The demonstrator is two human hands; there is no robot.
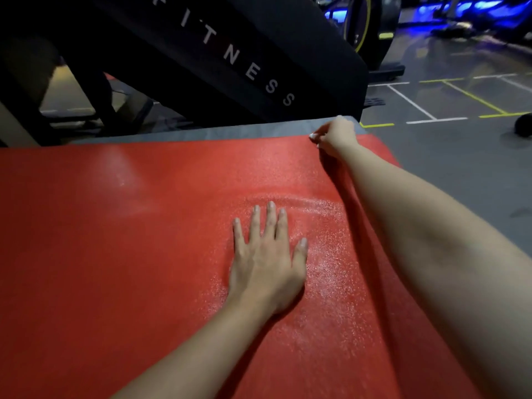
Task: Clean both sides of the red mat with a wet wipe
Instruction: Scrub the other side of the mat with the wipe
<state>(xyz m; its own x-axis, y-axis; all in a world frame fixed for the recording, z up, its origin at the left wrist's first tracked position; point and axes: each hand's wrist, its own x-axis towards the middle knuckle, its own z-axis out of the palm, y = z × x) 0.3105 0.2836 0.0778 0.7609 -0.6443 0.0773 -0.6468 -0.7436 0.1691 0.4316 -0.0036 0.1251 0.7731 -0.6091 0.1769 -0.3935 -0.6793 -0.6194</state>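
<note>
Red mat (115,254) lies flat and fills the lower and middle frame. Its far edge rests on a grey mat (201,133), which shows as a strip beyond it.

Your left hand (266,269) is at centre frame, palm down, fingers straight and slightly spread, pressing the mat and holding nothing.

Your right hand (335,136) reaches to the mat's far corner, upper right of centre, with the fingers curled in. White flecks (313,136) show at the fingertips. You cannot tell whether they are the wet wipe or only nails, nor whether the fingers pinch the corner itself.

A wet sheen (319,254) runs just right of the left hand and arcs above its fingertips. A fainter gleam (123,171) sits toward the upper left.

Step, as judged: the top face looks largely wiped, and you are either finishing the far corner or taking hold of it to turn the mat. The underside is probably still to do.

The next move calls for a firm pinch on the corner and lifting the left palm, since its weight pins the mat. Then fold the mat back toward the lower frame.

- A black machine panel (230,53) lettered "FITNESS" leans close over the far edge at upper centre and will crowd a high lift.
- Grey floor (460,168) with painted lines lies at right.
- A dark round object (524,125) at the right edge is well apart.
</note>
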